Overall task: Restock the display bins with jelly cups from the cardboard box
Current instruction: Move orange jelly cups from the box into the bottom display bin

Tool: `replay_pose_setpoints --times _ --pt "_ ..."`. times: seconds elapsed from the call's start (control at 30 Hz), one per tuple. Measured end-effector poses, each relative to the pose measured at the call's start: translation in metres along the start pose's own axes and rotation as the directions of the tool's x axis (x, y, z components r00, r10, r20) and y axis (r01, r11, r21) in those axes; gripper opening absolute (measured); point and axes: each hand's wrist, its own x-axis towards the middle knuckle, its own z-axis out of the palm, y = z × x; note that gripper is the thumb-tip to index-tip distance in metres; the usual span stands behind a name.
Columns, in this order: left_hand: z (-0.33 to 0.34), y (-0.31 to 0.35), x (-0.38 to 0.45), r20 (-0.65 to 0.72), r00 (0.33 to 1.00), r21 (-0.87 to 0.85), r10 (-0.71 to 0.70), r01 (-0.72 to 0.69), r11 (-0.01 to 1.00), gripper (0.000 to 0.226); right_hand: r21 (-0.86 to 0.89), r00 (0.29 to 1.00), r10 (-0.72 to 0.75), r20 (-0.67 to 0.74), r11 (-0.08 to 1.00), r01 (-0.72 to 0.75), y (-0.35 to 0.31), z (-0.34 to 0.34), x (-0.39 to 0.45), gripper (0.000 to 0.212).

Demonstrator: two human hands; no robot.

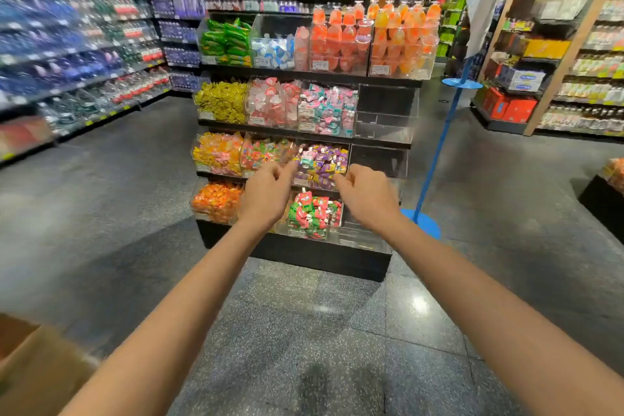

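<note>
Both arms stretched fwd toward display stand (pixel 290 248). L hand (pixel 266 191) and R hand (pixel 366 192) side by side, apart, in front of stand's 3rd row of bins. L hand: fingers loosely curled, nothing in grip; fingertips blurred. R hand: fingers also loosely curled, grip holds nothing visible. Cannot tell if either hand touches a bin.

Stand = 4 tiers of clear bins. Top tier: green packs (pixel 226 40), then jelly cups (pixel 337 40) red/orange, stacked above bin rims on R half. 2nd tier: yellow sweets (pixel 221 101), pink cups, pink/teal pouches; far-R bin (pixel 385 111) of that tier shows no stock. 3rd tier: purple pouches (pixel 322 162) between the two hands. Bottom tier: orange sweets (pixel 216 199), red/green pouches (pixel 315 213) just below hands.

Cardboard box (pixel 30 368) at near L of stand, on floor (pixel 304 331), well apart from stand and both hands; only a corner visible, contents not seen.

Blue pole (pixel 439 142) w/ round base just R of stand. Drinks shelves (pixel 84 44) L of and behind stand.
</note>
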Motion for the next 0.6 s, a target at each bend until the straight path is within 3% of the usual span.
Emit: replay_pose_setpoints --times 0.07,0.13,0.27,0.43,0.6 --pt "-0.010 -0.016 -0.009 0.002 1.000 0.146 0.000 0.000 0.989 0.030 -0.167 0.991 -0.098 0.095 0.979 0.113 -0.004 0.018 0.002 0.023" --pt "-0.023 -0.042 -0.018 0.012 0.998 0.260 -0.056 0.051 0.964 0.021 -0.260 0.962 -0.166 0.215 0.940 0.220 -0.010 0.042 0.001 0.021" --pt "-0.061 -0.090 -0.044 0.040 0.980 0.482 -0.195 0.152 0.863 0.010 -0.247 0.848 -0.314 0.426 0.862 0.443 -0.038 0.092 -0.006 0.020" --pt "-0.125 -0.151 -0.083 0.022 0.933 0.626 -0.359 0.267 0.732 0.019 -0.136 0.621 -0.457 0.637 0.727 0.673 -0.095 0.162 -0.024 0.019" --pt "-0.201 -0.205 -0.131 -0.044 0.853 0.620 -0.520 0.431 0.656 0.020 0.000 0.382 -0.516 0.767 0.594 0.804 -0.175 0.225 -0.057 0.022"
